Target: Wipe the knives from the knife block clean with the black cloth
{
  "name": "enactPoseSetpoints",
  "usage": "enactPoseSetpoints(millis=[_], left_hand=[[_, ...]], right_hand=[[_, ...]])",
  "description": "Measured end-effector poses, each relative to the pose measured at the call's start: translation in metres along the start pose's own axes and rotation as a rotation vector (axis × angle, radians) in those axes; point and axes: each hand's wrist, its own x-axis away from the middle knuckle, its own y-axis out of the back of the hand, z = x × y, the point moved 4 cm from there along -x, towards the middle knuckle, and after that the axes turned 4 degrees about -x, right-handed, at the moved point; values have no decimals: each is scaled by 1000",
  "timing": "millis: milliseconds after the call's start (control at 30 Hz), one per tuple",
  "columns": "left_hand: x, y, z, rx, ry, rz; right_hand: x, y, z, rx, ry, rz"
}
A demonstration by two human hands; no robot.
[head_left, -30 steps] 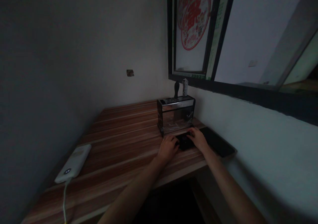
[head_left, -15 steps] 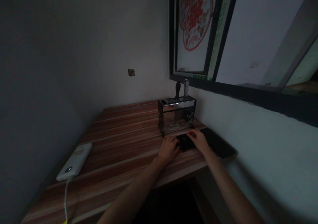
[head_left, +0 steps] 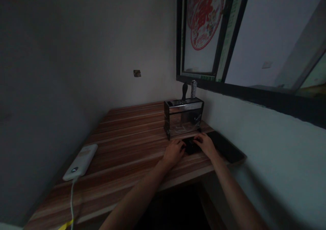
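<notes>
A small black flat object lies on the wood-grain table, between my hands; the dim light hides its kind. My left hand rests at its left edge, fingers curled over and gripping that side. Above its right part, my right hand has its thumb and fingers drawn together in a pinch. Whatever sits between those fingertips is too dark and small to make out. Just behind both hands stands a clear-fronted knife holder with a dark handle and a light patterned handle sticking up.
A long black panel lies along the table's right side, beside the wall. At the left sits a white power bank with a white cable running toward me. A dark-framed window rises above the right edge.
The camera view has shifted slightly, moving the scene a little to the right. My right fingertips have come slightly lower over the black object; my left hand stays at its edge.
</notes>
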Motion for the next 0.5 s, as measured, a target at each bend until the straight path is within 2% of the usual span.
enactPoseSetpoints(millis=[133,200,267,367,433,500], left_hand=[[2,31,-6,117,30,-101],[5,55,-2,235,54,-203],[9,79,12,384,126,-347],[16,98,55,711,329,-560],[21,96,86,998,463,-695],[26,85,111,1234,555,-740]], right_hand=[[-1,17,19,-40,-5,-160],[-1,22,41,-124,6,-248],[-3,19,73,-301,22,-274],[-10,-11,134,-591,36,-122],[-16,-44,172,-748,49,3],[-21,-83,200,-911,21,50]])
